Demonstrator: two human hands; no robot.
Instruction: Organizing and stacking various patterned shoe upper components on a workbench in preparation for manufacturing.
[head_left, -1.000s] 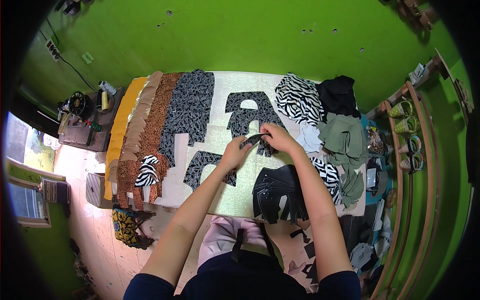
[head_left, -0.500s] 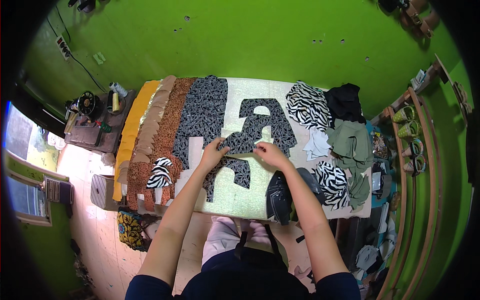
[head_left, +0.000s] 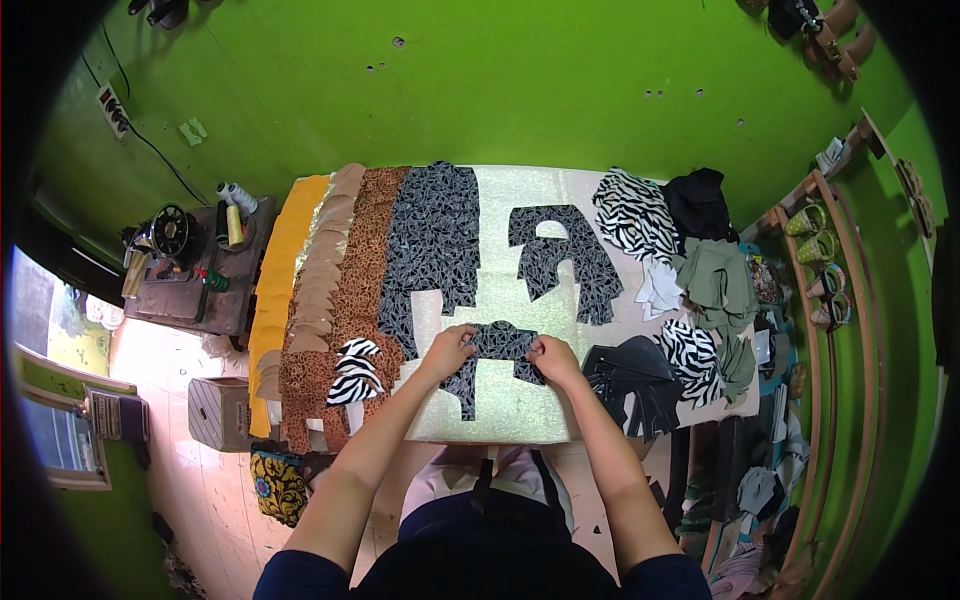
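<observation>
Between my two hands stretches a cut piece of black fabric with grey lines (head_left: 503, 341). My left hand (head_left: 450, 352) pinches its left end and my right hand (head_left: 553, 359) its right end. Directly under it, partly hidden, lies a similar curved patterned piece (head_left: 461, 396) on the shiny pale sheet (head_left: 520, 405). Farther off to the right sits a stack of arched pieces in the same pattern (head_left: 590, 275). Overlapping rows of this patterned fabric (head_left: 432, 225) cover the table left of centre.
Leopard-print pieces (head_left: 368, 260), tan pieces (head_left: 318, 268) and a yellow sheet (head_left: 283, 260) line the left. Zebra-print pieces (head_left: 634, 215), olive fabric (head_left: 717, 280) and black pieces (head_left: 625, 372) lie right. A sewing machine (head_left: 172, 232) stands far left, a wooden shoe rack (head_left: 800, 290) at right.
Both hands have come nearer to me with a patterned piece, which now spans between them above the curved piece. The view has shifted slightly.
</observation>
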